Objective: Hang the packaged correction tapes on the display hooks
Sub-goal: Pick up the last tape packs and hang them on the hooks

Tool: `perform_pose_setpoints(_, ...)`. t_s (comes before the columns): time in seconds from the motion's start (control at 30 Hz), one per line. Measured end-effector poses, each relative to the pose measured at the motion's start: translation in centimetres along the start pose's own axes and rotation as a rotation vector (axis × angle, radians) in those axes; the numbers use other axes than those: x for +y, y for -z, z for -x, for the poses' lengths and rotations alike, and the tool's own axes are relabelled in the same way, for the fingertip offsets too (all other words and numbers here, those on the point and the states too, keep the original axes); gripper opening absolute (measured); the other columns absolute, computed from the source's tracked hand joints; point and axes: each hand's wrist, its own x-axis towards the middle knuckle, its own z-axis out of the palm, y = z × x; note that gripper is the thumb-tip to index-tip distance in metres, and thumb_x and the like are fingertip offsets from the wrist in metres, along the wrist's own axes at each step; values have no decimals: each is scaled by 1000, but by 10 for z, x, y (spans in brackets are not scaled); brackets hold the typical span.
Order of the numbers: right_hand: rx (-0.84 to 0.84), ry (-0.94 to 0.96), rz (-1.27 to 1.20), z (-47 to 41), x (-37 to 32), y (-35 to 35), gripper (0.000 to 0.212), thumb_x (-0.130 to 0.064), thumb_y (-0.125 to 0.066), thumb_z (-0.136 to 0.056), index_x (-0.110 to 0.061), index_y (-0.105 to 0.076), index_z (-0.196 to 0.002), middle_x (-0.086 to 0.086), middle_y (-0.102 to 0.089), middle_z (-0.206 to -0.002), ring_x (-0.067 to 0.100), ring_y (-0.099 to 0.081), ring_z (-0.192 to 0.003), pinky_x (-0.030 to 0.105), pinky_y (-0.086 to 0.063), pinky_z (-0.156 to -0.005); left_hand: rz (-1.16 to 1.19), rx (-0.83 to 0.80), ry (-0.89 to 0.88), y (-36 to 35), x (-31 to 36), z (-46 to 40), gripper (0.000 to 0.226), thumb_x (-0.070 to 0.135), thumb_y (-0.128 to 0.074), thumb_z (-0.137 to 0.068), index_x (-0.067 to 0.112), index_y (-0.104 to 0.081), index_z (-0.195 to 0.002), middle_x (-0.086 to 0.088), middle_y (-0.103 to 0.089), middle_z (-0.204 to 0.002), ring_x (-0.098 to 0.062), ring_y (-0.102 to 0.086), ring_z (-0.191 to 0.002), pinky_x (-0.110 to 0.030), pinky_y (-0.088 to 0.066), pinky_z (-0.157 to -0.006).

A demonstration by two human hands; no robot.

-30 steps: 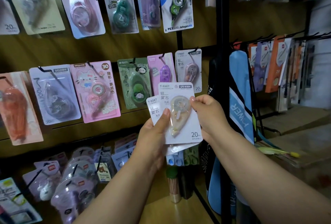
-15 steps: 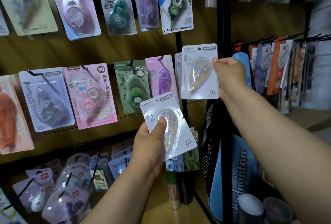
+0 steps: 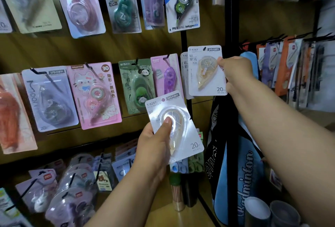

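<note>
My right hand (image 3: 235, 71) pinches the right edge of a white-carded correction tape (image 3: 206, 71) and holds it up at the rightmost hook (image 3: 204, 48) of the middle row; the black hook tip shows through the card's hole. Behind it hangs another card of the same kind (image 3: 184, 67), mostly hidden. My left hand (image 3: 154, 147) holds a second white-carded correction tape (image 3: 181, 128) lower down, tilted, with the thumb pressed on its clear blister.
Other packaged tapes fill the wall: a purple one (image 3: 167, 76), a green one (image 3: 136, 85), a pink one (image 3: 94, 94). A black upright post (image 3: 231, 18) stands just right of the hook. A blue badminton bag (image 3: 235, 172) hangs below my right arm.
My right hand lifted one card away from the pair and carried it up and right to the rightmost hook. My left hand kept the other card and stayed low.
</note>
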Motion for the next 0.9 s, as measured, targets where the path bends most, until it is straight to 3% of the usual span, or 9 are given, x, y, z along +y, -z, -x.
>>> perform_pose_setpoints(0.17,5,-41,21,-6,3,-6,27,-18,-68,-84,-15,-48,-66,12,-62,-86,27,-63,-81,53,-54,-85,-3,-12,2,1,1,2,22,22,-58,-97,14,-65,-115,-11,-77,-103,-30,-75,-87,-50,-59,-77)
perform_pose_setpoints(0.23,7,-36,75,-12,3,-14,25,-22,-65,-87,-16,-49,-69,10,-62,-85,27,-64,-82,40,-55,-81,-4,-12,3,1,1,2,23,22,-58,-97,14,-65,-117,-11,-77,-104,-30,-75,-89,-50,-59,-78)
perform_pose_setpoints(0.3,-5,9,248,-15,2,-24,21,-29,-58,-93,-11,-55,-81,7,-60,-85,24,-60,-85,27,-46,-73,-8,-10,5,1,1,1,24,22,-58,-96,14,-65,-118,-11,-77,-104,-30,-75,-90,-50,-59,-78)
perform_pose_setpoints(0.37,32,80,421,-16,2,-30,30,-34,-54,-95,-6,-60,-105,10,-65,-101,28,-62,-96,26,-42,-73,-8,-9,3,1,1,2,23,23,-58,-97,14,-65,-117,-10,-77,-104,-30,-75,-89,-49,-59,-75)
perform_pose_setpoints(0.43,51,127,494,-17,7,-31,28,-32,-53,-95,-8,-63,-106,12,-66,-109,31,-63,-105,30,-45,-75,-3,-5,3,1,2,2,21,22,-58,-97,15,-65,-115,-10,-77,-104,-29,-75,-88,-47,-59,-73)
perform_pose_setpoints(0.53,58,169,503,-8,18,-24,21,-29,-51,-94,-13,-61,-86,8,-61,-90,32,-64,-97,31,-45,-71,-13,9,-8,2,3,1,21,23,-57,-98,15,-64,-115,-9,-76,-105,-30,-75,-91,-47,-60,-71)
perform_pose_setpoints(0.67,79,302,440,29,30,-6,29,-37,-54,-94,-11,-58,-108,-2,-58,-93,17,-56,-81,19,-33,-54,-35,20,-12,1,4,2,21,28,-55,-99,18,-63,-115,-7,-76,-108,-33,-74,-96,-57,-58,-81)
perform_pose_setpoints(0.8,-196,204,245,80,48,8,33,-45,-63,-85,-21,-55,-106,-1,-66,-103,17,-65,-89,31,-53,-78,-52,10,-1,-5,5,4,24,32,-51,-101,18,-61,-117,-9,-75,-111,-34,-73,-97,-59,-58,-79)
perform_pose_setpoints(0.9,-460,95,200,118,59,14,42,-39,-73,-78,-24,-51,-110,0,-69,-95,17,-68,-87,37,-55,-80,-76,10,-22,-11,4,5,27,34,-49,-102,17,-60,-121,-12,-74,-113,-36,-72,-99,-65,-55,-82)
